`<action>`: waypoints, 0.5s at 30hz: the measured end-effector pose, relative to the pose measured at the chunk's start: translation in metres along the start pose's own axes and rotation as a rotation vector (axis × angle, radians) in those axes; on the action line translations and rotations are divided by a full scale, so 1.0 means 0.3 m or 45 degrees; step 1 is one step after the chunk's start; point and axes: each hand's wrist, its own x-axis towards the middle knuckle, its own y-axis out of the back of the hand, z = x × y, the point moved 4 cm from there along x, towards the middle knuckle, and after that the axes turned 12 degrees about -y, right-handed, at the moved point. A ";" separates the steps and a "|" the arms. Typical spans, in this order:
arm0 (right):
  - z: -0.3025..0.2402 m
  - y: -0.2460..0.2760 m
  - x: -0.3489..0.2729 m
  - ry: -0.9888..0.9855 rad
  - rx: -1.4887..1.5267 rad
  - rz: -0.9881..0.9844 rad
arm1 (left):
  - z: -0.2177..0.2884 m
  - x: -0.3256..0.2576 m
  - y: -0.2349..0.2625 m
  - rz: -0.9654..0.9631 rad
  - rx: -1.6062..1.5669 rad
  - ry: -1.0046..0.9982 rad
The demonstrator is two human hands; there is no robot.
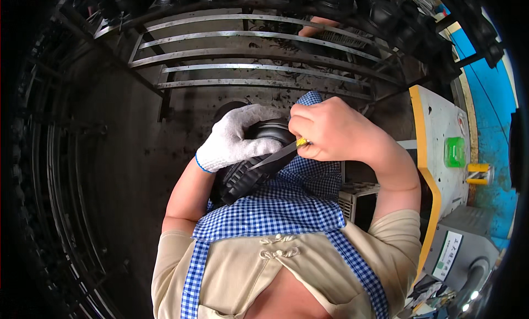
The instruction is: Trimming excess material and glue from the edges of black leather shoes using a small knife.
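A black boot or shoe with a deeply lugged sole (241, 182) lies over my lap, against a blue-checked apron (275, 215). Wrapped round it is my left hand (237, 140), in a white knit glove with a blue cuff edge, its thumb across the near side. My bare right hand (329, 133) is closed on the yellow handle of a knife (280, 156). The long grey blade points down and left, its tip lying over the lugged edge of the footwear. Whether the blade touches or cuts the rubber, I cannot tell.
A metal rack (264, 54) stands ahead, with black boot-like pieces (386, 13) along its top. More rails (60, 192) run down the left. At right are a white, yellow-edged table (441, 131), a green container (454, 152) and a grey machine (465, 247). Dark scraps litter the floor.
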 end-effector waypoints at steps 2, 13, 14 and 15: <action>0.035 -0.015 -0.004 -0.035 0.146 0.053 | -0.002 0.002 0.006 -0.004 -0.011 -0.001; 0.142 -0.172 -0.047 -0.205 1.174 0.323 | -0.015 -0.034 0.099 0.356 -0.187 -0.050; 0.148 -0.189 -0.060 -0.244 1.129 0.404 | -0.030 -0.049 0.149 0.486 -0.167 -0.124; 0.165 -0.225 -0.076 -0.331 0.969 0.500 | -0.042 -0.056 0.198 0.616 -0.267 -0.217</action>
